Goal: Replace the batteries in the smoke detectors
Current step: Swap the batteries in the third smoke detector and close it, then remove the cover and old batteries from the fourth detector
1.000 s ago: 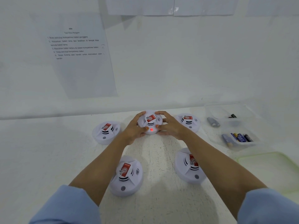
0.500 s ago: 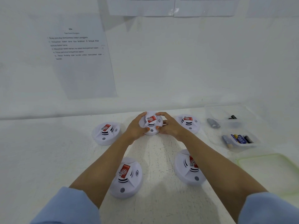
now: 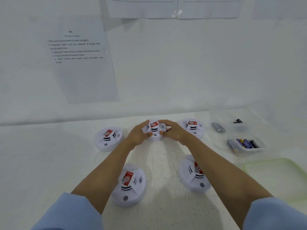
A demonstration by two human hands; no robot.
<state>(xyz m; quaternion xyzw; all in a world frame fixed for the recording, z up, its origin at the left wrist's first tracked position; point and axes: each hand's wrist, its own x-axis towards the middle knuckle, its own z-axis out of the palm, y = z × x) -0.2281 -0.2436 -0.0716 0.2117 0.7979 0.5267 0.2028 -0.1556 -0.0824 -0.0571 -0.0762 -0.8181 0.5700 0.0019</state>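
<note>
Detectors sit on a white table, five in all. Each one is round and white with a red sticker.

Closest are two blue sleeves, both cut off by the bottom edge. Next come two detectors. The near left detector shows whole. The near right detector is partly hidden under the right arm.

Farther back, three more lie in a row. The far left detector lies alone. The far right detector is just beside the right hand. The middle detector is between both hands. The left hand curls round its left side and the right hand curls round its right side. Both thumbs press on its front rim. The hands hide its sides, so I cannot tell if it touches the table.

To the right are two clear tubs. The near tub holds a bunch of batteries, too blurry to count. The far tub holds one dark battery. A grey battery lies at its left edge, inside or outside I cannot tell. A pale green tray looks blurry.

Three papers hang on the wall. The left paper has words too fuzzy to read. The two top papers are cut off.
</note>
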